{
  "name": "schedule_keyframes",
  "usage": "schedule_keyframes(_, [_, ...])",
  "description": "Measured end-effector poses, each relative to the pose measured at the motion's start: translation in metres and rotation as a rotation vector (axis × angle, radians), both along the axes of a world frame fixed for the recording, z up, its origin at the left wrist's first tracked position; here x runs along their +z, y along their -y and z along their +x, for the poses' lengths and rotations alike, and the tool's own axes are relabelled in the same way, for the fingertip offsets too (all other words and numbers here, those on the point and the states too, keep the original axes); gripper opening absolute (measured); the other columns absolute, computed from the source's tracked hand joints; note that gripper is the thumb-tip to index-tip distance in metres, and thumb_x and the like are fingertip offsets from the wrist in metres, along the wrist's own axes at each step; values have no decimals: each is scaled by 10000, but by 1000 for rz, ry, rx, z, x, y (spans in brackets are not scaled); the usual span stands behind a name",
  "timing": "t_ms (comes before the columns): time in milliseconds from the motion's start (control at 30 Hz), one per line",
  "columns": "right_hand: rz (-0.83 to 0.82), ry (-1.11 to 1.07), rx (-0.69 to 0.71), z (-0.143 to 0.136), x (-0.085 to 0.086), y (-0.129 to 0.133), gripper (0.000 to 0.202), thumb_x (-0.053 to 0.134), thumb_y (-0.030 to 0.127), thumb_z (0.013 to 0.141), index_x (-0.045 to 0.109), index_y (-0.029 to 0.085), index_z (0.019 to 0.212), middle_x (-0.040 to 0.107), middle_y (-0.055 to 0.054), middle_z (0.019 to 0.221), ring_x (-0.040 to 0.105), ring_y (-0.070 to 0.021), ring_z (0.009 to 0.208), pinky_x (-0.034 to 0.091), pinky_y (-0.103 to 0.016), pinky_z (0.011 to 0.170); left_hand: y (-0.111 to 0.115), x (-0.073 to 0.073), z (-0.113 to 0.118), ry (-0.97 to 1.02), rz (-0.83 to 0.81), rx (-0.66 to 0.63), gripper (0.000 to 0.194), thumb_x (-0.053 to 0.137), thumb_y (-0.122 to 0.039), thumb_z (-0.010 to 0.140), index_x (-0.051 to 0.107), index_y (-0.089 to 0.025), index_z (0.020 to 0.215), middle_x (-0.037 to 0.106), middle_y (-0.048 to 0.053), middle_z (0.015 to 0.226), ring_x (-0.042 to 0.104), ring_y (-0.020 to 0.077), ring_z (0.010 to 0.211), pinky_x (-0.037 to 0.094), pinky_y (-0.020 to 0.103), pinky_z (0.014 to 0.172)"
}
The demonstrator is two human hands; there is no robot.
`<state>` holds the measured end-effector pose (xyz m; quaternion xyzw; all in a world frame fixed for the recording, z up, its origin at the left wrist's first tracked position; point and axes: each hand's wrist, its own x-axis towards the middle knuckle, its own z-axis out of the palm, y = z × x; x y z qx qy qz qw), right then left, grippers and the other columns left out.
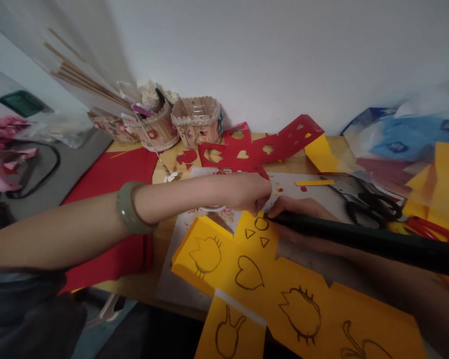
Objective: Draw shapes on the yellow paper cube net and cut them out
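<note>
paper, bright yellow (247, 264), cut like an unfolded box with tabs, spreads in front of me across the near edge of the table (164, 294). it has dark outlines: a heart in the middle, spiky-crowned birds either side, a long-eared head on the lower flap, a small circle and two triangles on the top flap. my left hand (250, 192) is curled closed at that top flap; my right hand (303, 207) is just beside it, partly behind a long black bar (359, 237), so i can't tell its grip.
</note>
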<state>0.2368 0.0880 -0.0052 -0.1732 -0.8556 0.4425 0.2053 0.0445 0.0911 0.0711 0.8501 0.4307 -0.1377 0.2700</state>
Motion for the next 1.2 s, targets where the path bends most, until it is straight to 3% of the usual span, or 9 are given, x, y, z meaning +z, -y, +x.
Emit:
schedule_keyframes(533, [-7, -24, -16, 1, 3, 4, 64, 581, 212, 860, 519, 219, 846, 542, 53, 688, 439, -92, 557, 352, -218, 498, -4, -6, -1, 10, -42, -10, 183, 618, -81, 793, 719, -196, 894, 696, 2, 825, 595, 136, 694, 332, 222, 541])
schedule_keyframes(900, [-39, -10, -47, 2, 3, 6, 90, 569, 203, 878, 505, 235, 823, 503, 73, 636, 408, -83, 520, 350, -219, 489, -3, -2, -1, -16, -18, -21, 140, 634, -77, 744, 715, -179, 794, 650, 8, 752, 487, 111, 559, 298, 238, 523])
schedule_keyframes(1200, [-37, -20, -20, 3, 0, 2, 49, 577, 203, 872, 544, 231, 849, 557, 48, 703, 453, -100, 558, 369, -235, 509, -5, -3, -2, -1, -18, -49, 173, 604, -83, 737, 714, -176, 834, 653, 14, 756, 501, 123, 564, 295, 240, 497])
